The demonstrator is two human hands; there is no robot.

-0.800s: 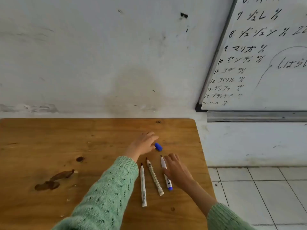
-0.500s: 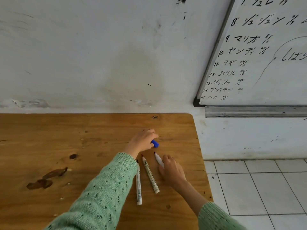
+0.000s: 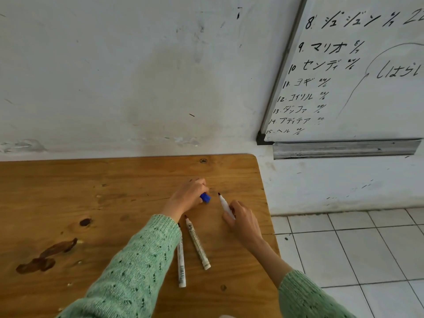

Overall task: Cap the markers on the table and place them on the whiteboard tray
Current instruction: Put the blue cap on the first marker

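Head cam is all I've got here, so: my left hand [image 3: 189, 195] is pinched closed on the blue cap [image 3: 205, 197], and my right hand [image 3: 243, 222] is wrapped around the barrel of an uncapped marker [image 3: 224, 204], tip pointing up and away toward the wall. Cap and tip are near each other but not touching yet. If I were lining this up, I'd turn the cap's open end to face the nib, bring the two together along the marker's axis rather than at an angle, and push till it seats, otherwise the nib smears the cap rim or my fingers. Two more uncapped markers [image 3: 196, 244] lie on the table [image 3: 91, 180] just below my hands, one partly tucked under my left sleeve [image 3: 137, 267], so I'd watch not to sweep them. I don't see their caps anywhere. The table's right edge is close to my right wrist, floor tiles beyond. The whiteboard tray [image 3: 344, 149] sits up to the right, and looks empty.
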